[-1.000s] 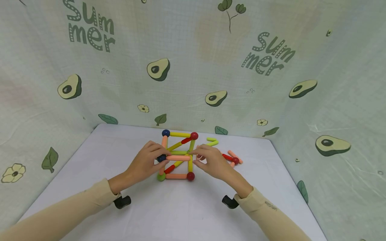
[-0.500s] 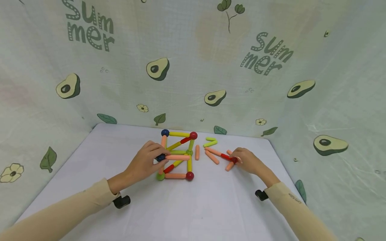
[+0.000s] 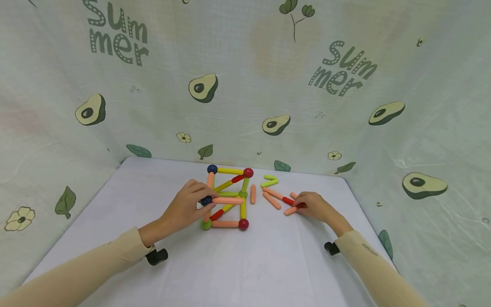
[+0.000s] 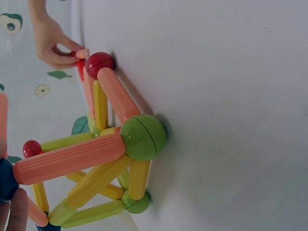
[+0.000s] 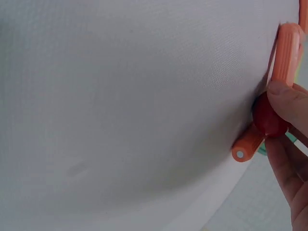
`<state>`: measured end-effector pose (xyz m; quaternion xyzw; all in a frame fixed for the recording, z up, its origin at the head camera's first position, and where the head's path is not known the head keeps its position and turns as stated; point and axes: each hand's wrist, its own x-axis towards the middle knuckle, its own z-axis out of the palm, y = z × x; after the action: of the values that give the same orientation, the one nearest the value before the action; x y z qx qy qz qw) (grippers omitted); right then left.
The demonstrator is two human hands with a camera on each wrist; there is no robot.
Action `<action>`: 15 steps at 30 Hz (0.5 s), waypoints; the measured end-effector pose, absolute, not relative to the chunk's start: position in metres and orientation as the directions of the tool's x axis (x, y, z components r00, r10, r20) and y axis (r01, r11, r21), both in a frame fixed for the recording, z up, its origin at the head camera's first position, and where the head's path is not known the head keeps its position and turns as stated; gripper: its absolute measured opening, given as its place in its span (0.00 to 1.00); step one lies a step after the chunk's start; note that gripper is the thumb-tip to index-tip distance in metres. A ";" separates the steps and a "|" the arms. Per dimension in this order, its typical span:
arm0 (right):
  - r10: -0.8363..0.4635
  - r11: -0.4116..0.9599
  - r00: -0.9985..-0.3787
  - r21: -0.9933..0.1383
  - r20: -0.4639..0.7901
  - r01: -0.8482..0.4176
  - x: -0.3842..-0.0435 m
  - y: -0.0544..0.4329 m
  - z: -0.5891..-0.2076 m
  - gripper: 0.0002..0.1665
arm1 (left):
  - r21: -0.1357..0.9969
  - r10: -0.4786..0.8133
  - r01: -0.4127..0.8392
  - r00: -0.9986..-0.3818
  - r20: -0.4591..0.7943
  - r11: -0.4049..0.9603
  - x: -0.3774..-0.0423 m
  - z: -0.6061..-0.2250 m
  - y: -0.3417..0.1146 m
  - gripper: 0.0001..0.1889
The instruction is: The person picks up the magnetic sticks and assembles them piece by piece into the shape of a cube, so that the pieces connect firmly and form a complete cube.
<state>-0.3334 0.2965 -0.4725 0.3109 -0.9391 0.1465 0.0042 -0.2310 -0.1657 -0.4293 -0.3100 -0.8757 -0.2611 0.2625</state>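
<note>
A frame of magnetic sticks and balls stands on the table, with a green ball [image 4: 143, 137] at a lower corner and a red ball [image 3: 243, 224] at another. My left hand [image 3: 188, 204] grips the dark blue ball [image 4: 6, 180] at its near left corner. A salmon stick [image 3: 230, 200] runs right from that ball towards the light-green ball [image 3: 243, 194]; whether they touch is unclear. To the right, my right hand [image 3: 316, 208] pinches a separate red ball [image 5: 269, 115] between thumb and fingers. Salmon sticks [image 5: 287, 53] and a red stick [image 3: 288, 201] lie against or beside that ball.
Loose salmon sticks [image 3: 272, 200] lie between the frame and my right hand. Two lime sticks [image 3: 270, 183] rest farther back. A patterned cloth [image 3: 238, 94] hangs behind and beside the white table [image 3: 230, 268].
My right hand has left the frame's right side and gone right to the red ball among the loose sticks. Loose salmon sticks came into sight. My left hand keeps its grip.
</note>
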 end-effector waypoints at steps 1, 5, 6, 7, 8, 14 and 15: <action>-0.581 0.765 -0.809 -0.278 0.091 -0.581 -0.333 0.296 -0.472 0.10 | 0.295 0.406 0.680 -0.671 0.621 0.671 -0.231 -0.429 -0.166 0.13; -0.582 0.768 -0.810 -0.274 0.075 -0.578 -0.334 0.296 -0.470 0.10 | 0.298 0.407 0.675 -0.677 0.613 0.675 -0.231 -0.428 -0.165 0.13; -0.580 0.770 -0.811 -0.276 0.072 -0.575 -0.334 0.296 -0.470 0.10 | 0.299 0.407 0.674 -0.679 0.611 0.676 -0.231 -0.428 -0.165 0.13; -0.579 0.770 -0.812 -0.279 0.070 -0.574 -0.334 0.295 -0.470 0.10 | 0.299 0.407 0.674 -0.679 0.611 0.676 -0.232 -0.429 -0.165 0.13; -0.583 0.768 -0.810 -0.280 0.068 -0.576 -0.334 0.295 -0.470 0.09 | 0.299 0.406 0.673 -0.679 0.611 0.676 -0.232 -0.429 -0.165 0.13; -0.600 0.762 -0.798 -0.264 0.056 -0.592 -0.337 0.295 -0.470 0.10 | 0.299 0.406 0.676 -0.676 0.615 0.673 -0.233 -0.429 -0.164 0.13; -0.598 0.764 -0.800 -0.262 0.053 -0.589 -0.337 0.296 -0.471 0.10 | 0.300 0.406 0.676 -0.677 0.614 0.673 -0.233 -0.429 -0.164 0.14</action>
<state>-0.3371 0.2955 -0.4706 0.3161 -0.9391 0.1340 -0.0167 -0.2326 -0.1644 -0.4292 -0.3081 -0.8775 -0.2617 0.2580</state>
